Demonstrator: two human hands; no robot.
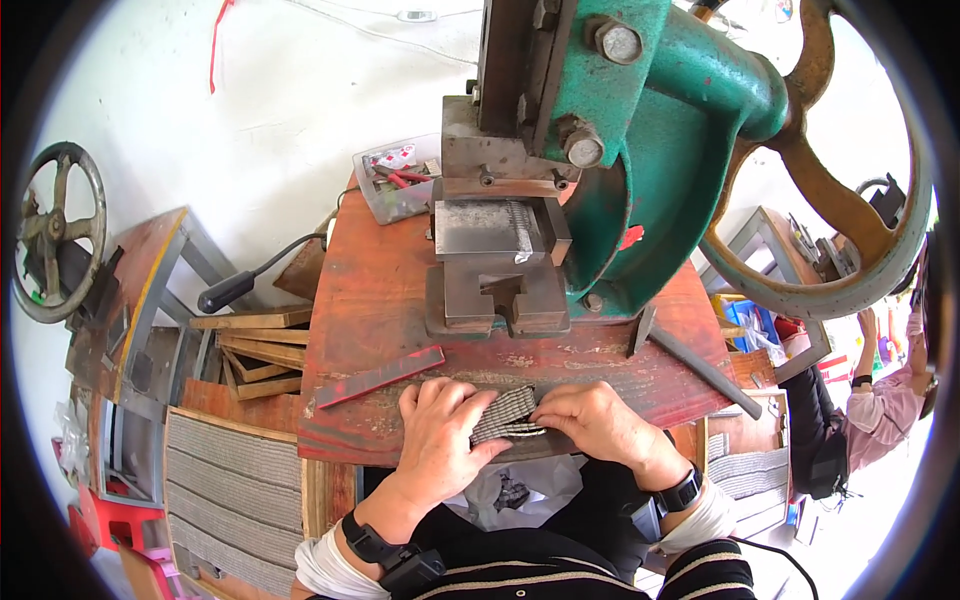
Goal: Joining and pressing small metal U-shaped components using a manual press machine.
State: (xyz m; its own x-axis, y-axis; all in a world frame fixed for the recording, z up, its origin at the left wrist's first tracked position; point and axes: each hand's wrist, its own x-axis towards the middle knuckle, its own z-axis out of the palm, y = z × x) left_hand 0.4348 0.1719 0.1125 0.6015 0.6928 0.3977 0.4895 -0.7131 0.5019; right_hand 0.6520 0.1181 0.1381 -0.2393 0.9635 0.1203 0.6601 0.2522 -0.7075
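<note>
Gripping a small stack of grey mesh strips [505,415] at the near edge of the red workbench [380,300], just in front of the green press [640,150]. Left hand [440,430] curled over the stack's left end, fingers clamped on it; right hand [590,420] pinching the right end, fingertips closed on the strips. Squared and bunched by the look of it, yet not fed into the steel die block [495,235] behind. Nothing visibly lying under the die. More grey strips [235,480] piled on a board left of the bench, seemingly untouched. Red flat bar [380,377] lying idle just left of the hands.
</note>
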